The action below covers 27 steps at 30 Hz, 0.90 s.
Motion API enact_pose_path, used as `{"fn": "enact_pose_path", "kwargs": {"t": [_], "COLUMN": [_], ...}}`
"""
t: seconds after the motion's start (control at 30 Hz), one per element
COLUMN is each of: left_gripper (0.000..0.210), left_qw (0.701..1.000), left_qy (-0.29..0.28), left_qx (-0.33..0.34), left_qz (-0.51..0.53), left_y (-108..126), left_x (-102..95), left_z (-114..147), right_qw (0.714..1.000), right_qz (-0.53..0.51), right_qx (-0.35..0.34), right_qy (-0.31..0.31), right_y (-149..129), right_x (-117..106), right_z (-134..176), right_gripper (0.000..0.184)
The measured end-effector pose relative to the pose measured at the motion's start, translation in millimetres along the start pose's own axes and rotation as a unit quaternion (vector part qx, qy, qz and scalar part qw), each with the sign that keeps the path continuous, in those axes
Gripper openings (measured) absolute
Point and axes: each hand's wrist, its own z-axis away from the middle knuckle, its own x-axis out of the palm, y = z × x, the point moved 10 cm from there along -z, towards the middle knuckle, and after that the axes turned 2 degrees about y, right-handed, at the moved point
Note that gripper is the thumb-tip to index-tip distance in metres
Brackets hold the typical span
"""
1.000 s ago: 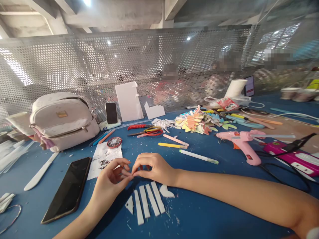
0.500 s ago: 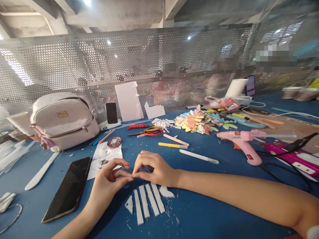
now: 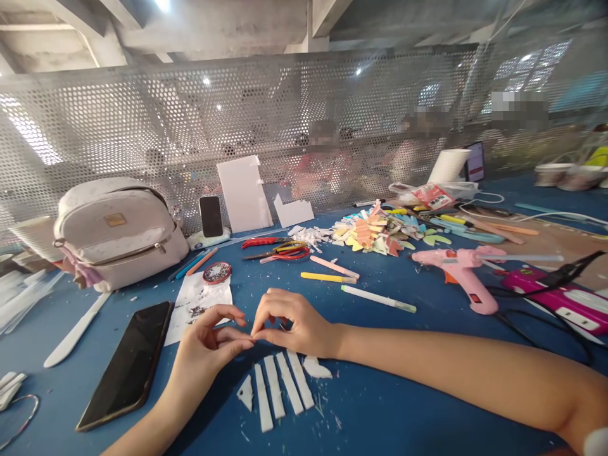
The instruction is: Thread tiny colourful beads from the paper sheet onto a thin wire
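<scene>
White strips (image 3: 274,385): matt, rough-edged finish seen
Flat phone (image 3: 126,364): glossy, glass-like finish shown
Glue gun (image 3: 468,278): smooth plastic seen
Partition (image 3: 190,126): perforated metal shown
Tabletop (image 3: 380,418): matt surface seen

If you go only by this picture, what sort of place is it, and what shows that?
Probably a shared craft workshop: a pink hot-glue gun and a heap of colorful cutouts lie on the blue table, and people show beyond the perforated partition.

My left hand (image 3: 209,345) is half curled, its index finger (image 3: 223,311) arched clear of my thumb (image 3: 236,347); my right hand (image 3: 299,323) bends from the wrist (image 3: 338,341), fingers (image 3: 261,312) drooping toward its thumb. The tips of both hands meet in front of me, right forearm (image 3: 441,364) stretched sideways, left forearm (image 3: 154,421) slanting up
</scene>
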Motion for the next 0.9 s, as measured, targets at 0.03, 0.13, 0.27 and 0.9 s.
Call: {"fn": "enact_pose_path", "kwargs": {"t": [0.03,0.13,0.27,0.9], "left_gripper": [0.029,0.03,0.032,0.026], "left_qw": [1.0,1.0,0.999,0.999], "left_qy": [0.0,0.007,0.01,0.005], "left_qx": [0.001,0.002,0.005,-0.011], "left_qz": [-0.002,-0.016,-0.034,0.032], "left_y": [0.3,1.3,1.9,-1.7], "left_x": [0.0,-0.8,-1.2,0.5], "left_z": [0.0,0.4,0.9,0.4], "right_qw": [1.0,1.0,1.0,1.0], "right_qz": [-0.001,0.002,0.013,0.023], "right_qx": [-0.002,0.0,0.005,-0.021], "right_qy": [0.002,-0.002,-0.008,-0.003], "right_y": [-0.6,-0.8,0.5,-1.8], "right_x": [-0.4,0.0,1.0,1.5], "right_z": [-0.1,-0.3,-0.1,3.2], "right_gripper": [0.022,0.023,0.022,0.012]}}
